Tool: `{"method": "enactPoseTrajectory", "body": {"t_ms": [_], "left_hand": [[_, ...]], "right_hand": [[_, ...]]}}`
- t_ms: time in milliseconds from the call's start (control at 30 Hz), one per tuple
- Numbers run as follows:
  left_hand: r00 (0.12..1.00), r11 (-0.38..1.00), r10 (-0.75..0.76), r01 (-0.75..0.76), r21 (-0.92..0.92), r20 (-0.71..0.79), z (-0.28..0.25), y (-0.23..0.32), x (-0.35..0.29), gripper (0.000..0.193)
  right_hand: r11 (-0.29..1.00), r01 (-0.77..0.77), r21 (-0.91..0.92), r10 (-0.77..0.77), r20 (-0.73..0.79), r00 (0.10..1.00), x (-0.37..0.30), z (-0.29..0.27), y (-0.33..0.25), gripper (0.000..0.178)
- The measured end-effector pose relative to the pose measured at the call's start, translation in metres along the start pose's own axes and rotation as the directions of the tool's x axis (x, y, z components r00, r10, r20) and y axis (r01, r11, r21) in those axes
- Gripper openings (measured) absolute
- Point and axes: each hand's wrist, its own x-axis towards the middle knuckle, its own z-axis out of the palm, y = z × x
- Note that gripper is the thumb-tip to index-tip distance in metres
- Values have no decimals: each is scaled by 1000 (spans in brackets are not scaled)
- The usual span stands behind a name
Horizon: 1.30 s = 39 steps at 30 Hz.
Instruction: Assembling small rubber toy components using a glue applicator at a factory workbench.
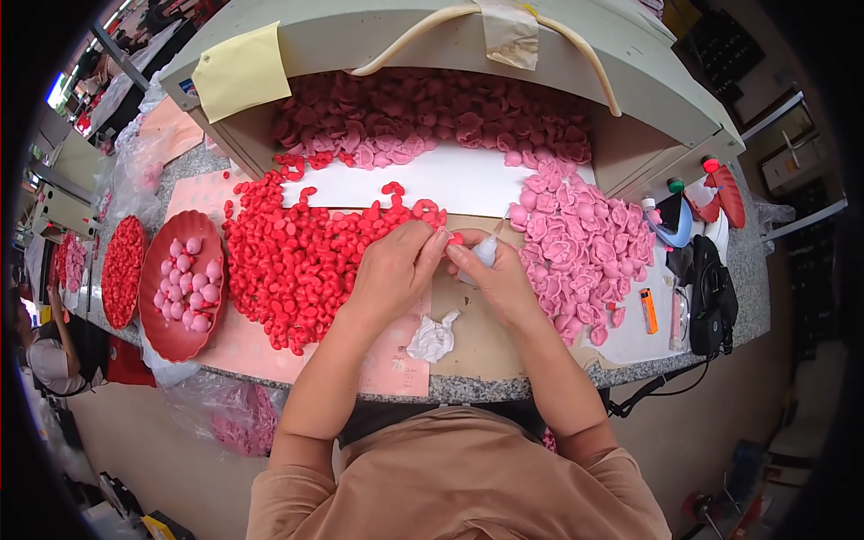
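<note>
My left hand (396, 267) is closed, its thumb and fingers pinching a small red curved piece (454, 239). Against that piece rest the fingertips of my right hand (500, 286), which is wrapped round a small white squeeze bottle (487, 249) with a thin nozzle pointing up and away. Left of my hands spreads a heap of glossy red curved pieces (292, 261). To the right lies a pile of pink petal-shaped pieces (585, 243), some cupped and some round. A crumpled white tissue (434, 337) sits on the table between my forearms.
A grey cabinet (666, 99) arches over the back, more pink pieces (450, 108) inside. At left stand a red scalloped dish (184, 346) of pink balls and another dish of red pieces (122, 270). An orange lighter (649, 311) and black bag (712, 297) lie right.
</note>
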Motion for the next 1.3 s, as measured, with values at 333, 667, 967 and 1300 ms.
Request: {"method": "enactPoseTrajectory", "body": {"t_ms": [333, 667, 967, 1300], "left_hand": [[996, 995, 70, -66, -79, 46, -1, -6, 4, 23], [999, 1000, -31, 31, 3, 9, 9, 0, -3, 23], [1000, 1000, 12, -12, 26, 4, 3, -7, -6, 28], [999, 993, -34, 35, -110, 10, 7, -10, -3, 24]], "right_hand": [[999, 38, 3, -38, 33, 999, 6, -2, -1, 20], [998, 18, 55, -13, -90, 996, -5, -2, 1, 19], [998, 3, 65, -1, -27, 1000, -1, 8, 0, 15], [992, 7, 125, -4, -22, 1000, 3, 8, 2, 20]]}}
